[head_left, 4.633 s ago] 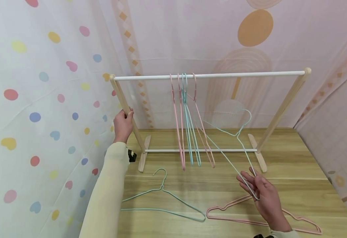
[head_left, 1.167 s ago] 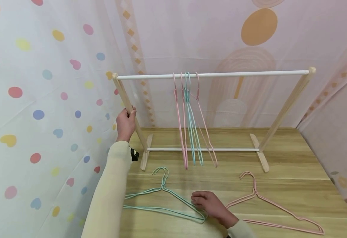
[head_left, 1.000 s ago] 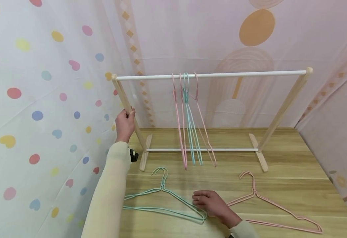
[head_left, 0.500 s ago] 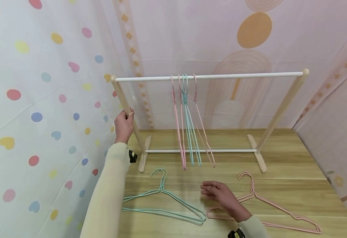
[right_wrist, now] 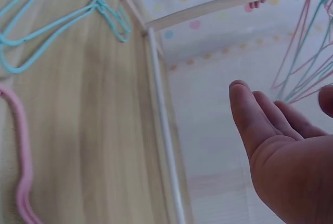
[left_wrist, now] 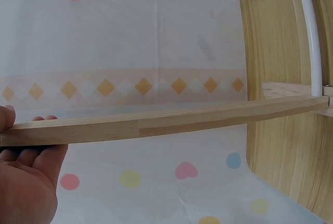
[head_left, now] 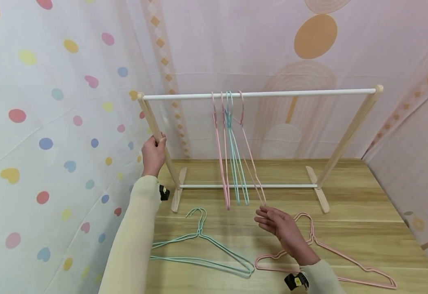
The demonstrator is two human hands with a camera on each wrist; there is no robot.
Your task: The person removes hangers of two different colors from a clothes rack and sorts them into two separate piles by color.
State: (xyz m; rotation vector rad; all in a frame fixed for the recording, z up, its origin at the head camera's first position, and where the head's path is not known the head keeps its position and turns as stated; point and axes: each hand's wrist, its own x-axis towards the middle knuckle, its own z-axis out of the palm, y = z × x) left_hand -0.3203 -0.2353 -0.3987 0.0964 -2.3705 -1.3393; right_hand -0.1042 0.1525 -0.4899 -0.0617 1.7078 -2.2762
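Pale wood tabletop (head_left: 346,228) carries everything; spotted and patterned curtains hang behind. Largest item is the drying rack (head_left: 258,94), white top rail on slanted wooden legs, standing toward 12 o'clock of the table. Left hand (head_left: 153,154) at 10 o'clock, fingers and thumb wrapped round the rack's left leg (left_wrist: 156,125), steadying it. On the rail, left of centre, a bunch of hung hangers (head_left: 233,151), pink and blue, lower corners dangling just above the bottom rail. Right hand (head_left: 280,228) at 5 o'clock from that bunch, fingers straight and spread, holding nothing, fingertips close under the lowest pink corner. Flat on the table: blue hangers (head_left: 202,249) at 7 o'clock, pink hangers (head_left: 331,255) at 5 o'clock, partly under the right wrist. Risk, as a judgement: the hung wires sit crowded, so pulling one could drag or tangle its neighbours; a sideways tug could also tip the light rack if the left grip slackens.
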